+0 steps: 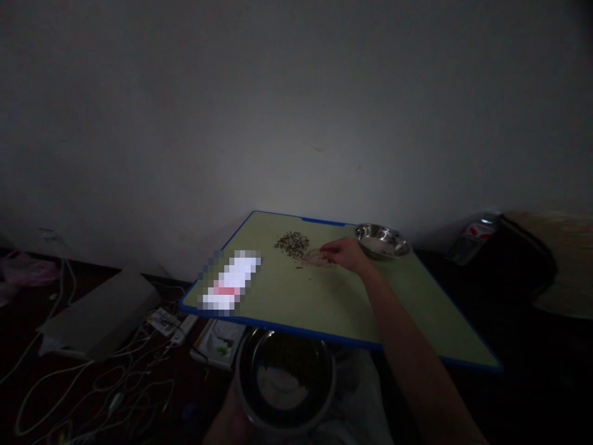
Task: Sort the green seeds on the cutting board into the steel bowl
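A bare, grey-white wall (278, 93) filled the view from nine through twelve to three o'clock, and the light was dim. A green, blue-edged counter (301, 296) sat at centre. On the dark floor (13, 296) at eight o'clock lay tangled white cables (92, 383) and a grey box (102, 315).

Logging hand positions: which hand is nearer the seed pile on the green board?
Right. The right hand rests on the board just beside the seed pile. The left hand is far back, below the board's near edge, at the big steel bowl.
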The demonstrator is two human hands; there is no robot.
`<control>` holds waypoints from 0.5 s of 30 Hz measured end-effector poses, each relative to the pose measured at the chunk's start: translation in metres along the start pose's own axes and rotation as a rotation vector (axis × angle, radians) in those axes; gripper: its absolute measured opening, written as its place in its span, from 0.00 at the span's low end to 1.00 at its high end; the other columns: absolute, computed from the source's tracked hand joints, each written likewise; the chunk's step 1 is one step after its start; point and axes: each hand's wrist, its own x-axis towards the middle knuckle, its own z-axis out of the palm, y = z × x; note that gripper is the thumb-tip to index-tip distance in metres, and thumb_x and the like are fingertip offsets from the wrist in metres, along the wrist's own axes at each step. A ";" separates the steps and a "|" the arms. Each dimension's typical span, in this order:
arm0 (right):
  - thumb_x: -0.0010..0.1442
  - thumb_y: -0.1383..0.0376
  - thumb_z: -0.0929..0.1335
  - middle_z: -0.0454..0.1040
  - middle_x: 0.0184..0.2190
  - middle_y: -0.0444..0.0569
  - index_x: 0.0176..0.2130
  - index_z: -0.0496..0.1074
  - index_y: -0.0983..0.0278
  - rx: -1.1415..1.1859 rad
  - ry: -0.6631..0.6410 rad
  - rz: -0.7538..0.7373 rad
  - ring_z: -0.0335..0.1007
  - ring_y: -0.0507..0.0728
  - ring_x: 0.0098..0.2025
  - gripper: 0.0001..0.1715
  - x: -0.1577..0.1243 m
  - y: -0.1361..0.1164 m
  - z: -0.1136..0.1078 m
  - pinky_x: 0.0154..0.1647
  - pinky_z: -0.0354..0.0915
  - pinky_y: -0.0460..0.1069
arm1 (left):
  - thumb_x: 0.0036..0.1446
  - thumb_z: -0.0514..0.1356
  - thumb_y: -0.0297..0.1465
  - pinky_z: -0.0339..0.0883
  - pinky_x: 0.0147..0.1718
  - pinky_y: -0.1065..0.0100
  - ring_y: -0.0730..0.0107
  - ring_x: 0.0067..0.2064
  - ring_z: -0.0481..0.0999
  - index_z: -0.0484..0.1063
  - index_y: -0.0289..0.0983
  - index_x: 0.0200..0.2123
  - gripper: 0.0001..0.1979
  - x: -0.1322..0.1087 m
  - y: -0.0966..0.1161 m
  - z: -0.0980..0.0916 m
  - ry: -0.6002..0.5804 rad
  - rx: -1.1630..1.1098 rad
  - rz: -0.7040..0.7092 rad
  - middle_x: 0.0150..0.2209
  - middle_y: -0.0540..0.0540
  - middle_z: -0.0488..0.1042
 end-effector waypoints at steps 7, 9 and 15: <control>0.52 0.71 0.70 0.80 0.25 0.47 0.39 0.81 0.62 -0.081 -0.029 -0.043 0.75 0.53 0.26 0.14 0.000 -0.003 0.001 0.28 0.68 0.44 | 0.27 0.72 0.45 0.48 0.64 0.40 0.29 0.62 0.59 0.78 0.46 0.31 0.22 0.007 -0.020 -0.004 -0.010 0.041 0.006 0.47 0.39 0.78; 0.52 0.71 0.70 0.81 0.26 0.48 0.40 0.81 0.62 -0.099 -0.040 -0.038 0.76 0.54 0.26 0.15 -0.001 -0.004 0.001 0.29 0.69 0.45 | 0.29 0.71 0.45 0.46 0.64 0.39 0.28 0.62 0.59 0.78 0.46 0.31 0.21 0.007 -0.020 -0.005 -0.028 0.066 0.014 0.46 0.39 0.79; 0.55 0.70 0.69 0.80 0.25 0.49 0.42 0.81 0.65 -0.046 -0.029 0.038 0.76 0.55 0.27 0.15 0.000 0.002 -0.002 0.30 0.69 0.46 | 0.31 0.70 0.47 0.47 0.64 0.43 0.34 0.63 0.59 0.78 0.46 0.31 0.21 0.002 -0.009 -0.010 -0.036 0.055 -0.020 0.45 0.41 0.80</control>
